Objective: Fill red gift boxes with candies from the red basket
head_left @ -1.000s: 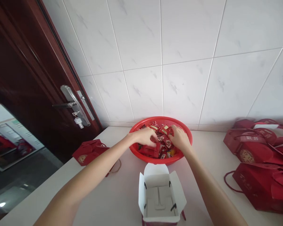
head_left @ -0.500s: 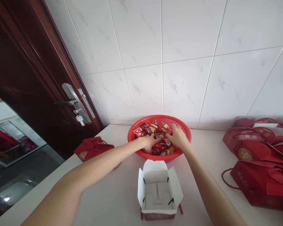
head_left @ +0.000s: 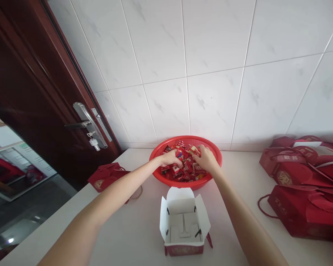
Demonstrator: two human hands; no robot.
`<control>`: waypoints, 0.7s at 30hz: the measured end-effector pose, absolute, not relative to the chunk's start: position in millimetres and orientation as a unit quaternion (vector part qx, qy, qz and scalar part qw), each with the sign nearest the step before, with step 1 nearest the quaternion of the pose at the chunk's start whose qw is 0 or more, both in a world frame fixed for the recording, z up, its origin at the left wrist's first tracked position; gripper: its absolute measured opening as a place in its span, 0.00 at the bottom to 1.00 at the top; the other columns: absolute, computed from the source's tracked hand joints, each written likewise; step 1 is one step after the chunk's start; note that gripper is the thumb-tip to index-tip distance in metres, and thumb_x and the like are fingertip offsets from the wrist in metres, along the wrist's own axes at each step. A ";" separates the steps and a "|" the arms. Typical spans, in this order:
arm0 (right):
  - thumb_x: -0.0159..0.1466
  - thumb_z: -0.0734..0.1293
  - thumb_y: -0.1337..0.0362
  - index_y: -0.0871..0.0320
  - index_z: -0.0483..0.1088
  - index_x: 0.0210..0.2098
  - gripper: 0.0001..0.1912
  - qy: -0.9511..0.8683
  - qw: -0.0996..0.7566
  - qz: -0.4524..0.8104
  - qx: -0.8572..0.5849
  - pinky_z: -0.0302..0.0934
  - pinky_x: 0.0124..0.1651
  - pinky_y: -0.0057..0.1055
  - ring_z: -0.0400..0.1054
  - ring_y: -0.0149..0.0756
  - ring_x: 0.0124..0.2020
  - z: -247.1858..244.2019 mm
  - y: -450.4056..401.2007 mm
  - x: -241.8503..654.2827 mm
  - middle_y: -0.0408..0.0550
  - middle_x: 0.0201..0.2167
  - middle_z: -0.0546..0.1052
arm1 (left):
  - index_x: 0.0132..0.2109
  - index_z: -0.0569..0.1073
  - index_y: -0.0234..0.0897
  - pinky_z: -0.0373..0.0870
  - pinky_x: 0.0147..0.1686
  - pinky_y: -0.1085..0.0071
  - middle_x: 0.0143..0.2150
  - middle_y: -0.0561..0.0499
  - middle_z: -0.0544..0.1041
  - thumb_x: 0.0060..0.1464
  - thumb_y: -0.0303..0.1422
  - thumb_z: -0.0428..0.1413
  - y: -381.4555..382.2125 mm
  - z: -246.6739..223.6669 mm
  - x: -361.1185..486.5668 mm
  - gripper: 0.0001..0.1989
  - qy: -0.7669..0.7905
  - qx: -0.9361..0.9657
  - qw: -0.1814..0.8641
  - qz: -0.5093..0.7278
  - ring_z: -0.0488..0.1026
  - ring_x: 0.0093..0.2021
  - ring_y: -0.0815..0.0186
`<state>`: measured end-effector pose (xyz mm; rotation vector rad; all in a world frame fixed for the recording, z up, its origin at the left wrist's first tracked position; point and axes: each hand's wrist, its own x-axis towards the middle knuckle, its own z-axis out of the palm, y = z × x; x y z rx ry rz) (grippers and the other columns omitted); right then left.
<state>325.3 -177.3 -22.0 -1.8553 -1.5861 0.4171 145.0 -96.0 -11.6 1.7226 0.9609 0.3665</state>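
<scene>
Grey-veined tiles (head_left: pixel 166 107) back a perforated, round-rimmed basket (head_left: pixel 195 142) of wrapped packets (head_left: pixel 187 167).

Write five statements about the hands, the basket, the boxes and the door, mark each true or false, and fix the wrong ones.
1. The left hand and the right hand both reach in among the wrapped packets in the red basket. True.
2. The open box stands on the near side of the red basket. True.
3. The open box is heaped with packets. False: its bare white bottom shows.
4. All the other boxes stand to the right of the red basket. False: one red box stands to its left.
5. Keys hang at the door lock. True.
</scene>
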 end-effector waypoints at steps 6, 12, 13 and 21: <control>0.64 0.64 0.70 0.57 0.71 0.50 0.14 -0.618 0.359 0.200 -0.671 0.65 0.46 0.34 0.75 0.45 0.46 -19.8 -177.2 325.8 0.52 0.41 0.80 | 0.27 0.74 0.34 0.75 0.29 0.69 0.24 0.53 0.77 0.31 0.22 0.65 -96.0 0.6 152.1 0.11 0.373 0.664 0.607 0.226 0.75 0.26 0.65; 0.62 0.66 0.68 0.54 0.74 0.40 0.08 -0.613 0.401 0.226 -0.642 0.66 0.39 0.31 0.76 0.39 0.38 -19.8 -176.9 326.9 0.45 0.34 0.80 | 0.28 0.76 0.34 0.78 0.34 0.65 0.26 0.52 0.80 0.30 0.22 0.69 -97.1 5.0 162.8 0.14 0.358 0.628 0.641 0.257 0.78 0.28 0.63; 0.61 0.66 0.69 0.55 0.74 0.40 0.09 -0.610 0.408 0.229 -0.640 0.66 0.38 0.31 0.76 0.39 0.37 -21.0 -176.2 327.7 0.44 0.33 0.80 | 0.29 0.76 0.33 0.78 0.34 0.65 0.27 0.51 0.81 0.31 0.23 0.70 -97.2 4.9 163.7 0.14 0.358 0.623 0.644 0.262 0.79 0.29 0.63; 0.58 0.66 0.70 0.56 0.75 0.41 0.12 -0.588 0.441 0.243 -0.633 0.65 0.31 0.30 0.73 0.36 0.27 -28.5 -172.7 333.5 0.41 0.24 0.76 | 0.33 0.79 0.31 0.78 0.32 0.66 0.30 0.45 0.83 0.37 0.28 0.73 -90.2 2.0 156.5 0.15 0.384 0.589 0.654 0.278 0.81 0.30 0.60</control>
